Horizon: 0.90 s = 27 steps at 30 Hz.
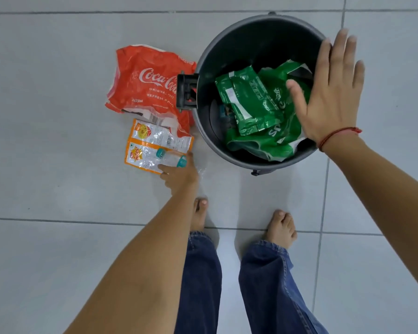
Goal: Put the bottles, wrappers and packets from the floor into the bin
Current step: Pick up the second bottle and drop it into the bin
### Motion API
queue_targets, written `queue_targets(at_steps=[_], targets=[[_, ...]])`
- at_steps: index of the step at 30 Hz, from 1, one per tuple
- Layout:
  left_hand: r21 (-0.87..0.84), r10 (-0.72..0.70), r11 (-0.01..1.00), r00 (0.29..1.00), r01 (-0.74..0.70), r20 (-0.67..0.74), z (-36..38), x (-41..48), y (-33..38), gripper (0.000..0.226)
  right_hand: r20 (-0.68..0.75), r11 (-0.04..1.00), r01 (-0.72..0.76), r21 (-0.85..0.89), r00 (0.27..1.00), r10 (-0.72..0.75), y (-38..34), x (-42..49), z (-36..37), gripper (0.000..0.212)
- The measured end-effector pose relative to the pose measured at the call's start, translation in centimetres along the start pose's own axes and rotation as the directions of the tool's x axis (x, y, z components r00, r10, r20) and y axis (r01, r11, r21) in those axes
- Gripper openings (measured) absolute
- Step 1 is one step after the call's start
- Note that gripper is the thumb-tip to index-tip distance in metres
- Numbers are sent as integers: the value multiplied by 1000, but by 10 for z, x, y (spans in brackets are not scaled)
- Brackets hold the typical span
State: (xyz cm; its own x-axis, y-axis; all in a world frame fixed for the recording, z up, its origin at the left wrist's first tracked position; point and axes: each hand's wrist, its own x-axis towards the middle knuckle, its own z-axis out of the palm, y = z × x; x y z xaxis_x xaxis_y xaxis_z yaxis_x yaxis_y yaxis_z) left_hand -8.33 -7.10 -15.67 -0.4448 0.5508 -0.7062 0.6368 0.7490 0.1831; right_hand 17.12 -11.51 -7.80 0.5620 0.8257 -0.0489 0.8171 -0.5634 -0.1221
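A dark grey round bin [204, 97] stands on the tiled floor with green wrappers [253, 104] inside it. To its left lie a red Coca-Cola wrapper [145, 78] and an orange and clear snack packet [152, 143]. A small clear bottle with a teal cap [169, 158] lies across the packet. My left hand [181, 174] reaches down and its fingers close around the bottle. My right hand [331, 92] hovers flat over the bin's right side, fingers spread, holding nothing.
My two bare feet [281, 225] and blue jeans legs [263, 285] stand on grey floor tiles just in front of the bin. A black handle bracket [186, 91] juts from the bin's left side, toward the red wrapper.
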Motion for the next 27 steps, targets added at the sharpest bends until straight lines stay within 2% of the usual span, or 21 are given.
queue_targets(at_steps=[2, 6, 10, 12, 13, 15, 16, 18, 19, 20, 22, 23, 26, 27], targets=[[-18, -44, 999, 999, 44, 23, 14, 13, 1, 100, -9, 1000, 10, -26, 1000, -10, 1, 0, 2, 76], [-50, -55, 997, 996, 58, 67, 25, 29, 2, 92, -18, 998, 19, -52, 1000, -20, -1, 0, 4, 77], [-313, -127, 943, 992, 113, -25, 11, 13, -3, 76, 1, 998, 1, -65, 1000, -1, -2, 0, 3, 77], [-388, -57, 922, 989, -1, -137, -8, -11, 3, 70, 13, 999, -7, -44, 1000, 7, -2, 0, 3, 76], [-441, 23, 891, 981, -108, -193, -22, -27, 9, 67, 16, 999, -9, -34, 1000, 10, -2, 0, 2, 75], [-487, 281, 784, 920, -384, -272, -52, -62, 23, 65, 18, 1000, -13, -22, 1000, 14, -2, 1, 0, 73], [-457, 446, 716, 849, -528, -283, -65, -82, 29, 65, 22, 1000, -14, -19, 1000, 14, -3, 1, 0, 71], [-291, 736, 581, 643, -760, -210, -75, -112, 47, 68, 22, 1000, -17, -9, 1000, 18, -3, 1, 0, 67], [-203, 820, 525, 555, -827, -139, -71, -122, 56, 70, 24, 1000, -20, -10, 1000, 20, -3, 1, 0, 64], [-135, 864, 488, 499, -863, -64, -63, -130, 66, 72, 27, 1000, -20, -13, 999, 21, -3, 0, 0, 62], [18, 888, 457, 458, -889, 47, -39, -130, 84, 75, 33, 1000, -17, -18, 999, 17, -2, 1, -1, 59], [108, 882, 452, 462, -885, 91, -25, -124, 91, 75, 34, 1000, -14, -15, 999, 14, -2, 1, 0, 58], [333, 789, 487, 570, -807, 227, 1, -103, 110, 75, 24, 1000, -17, 4, 1000, 17, -2, 2, 0, 58], [325, 801, 472, 553, -820, 231, 1, -102, 113, 72, 25, 1000, -18, 5, 1000, 18, -2, 1, 0, 58]])
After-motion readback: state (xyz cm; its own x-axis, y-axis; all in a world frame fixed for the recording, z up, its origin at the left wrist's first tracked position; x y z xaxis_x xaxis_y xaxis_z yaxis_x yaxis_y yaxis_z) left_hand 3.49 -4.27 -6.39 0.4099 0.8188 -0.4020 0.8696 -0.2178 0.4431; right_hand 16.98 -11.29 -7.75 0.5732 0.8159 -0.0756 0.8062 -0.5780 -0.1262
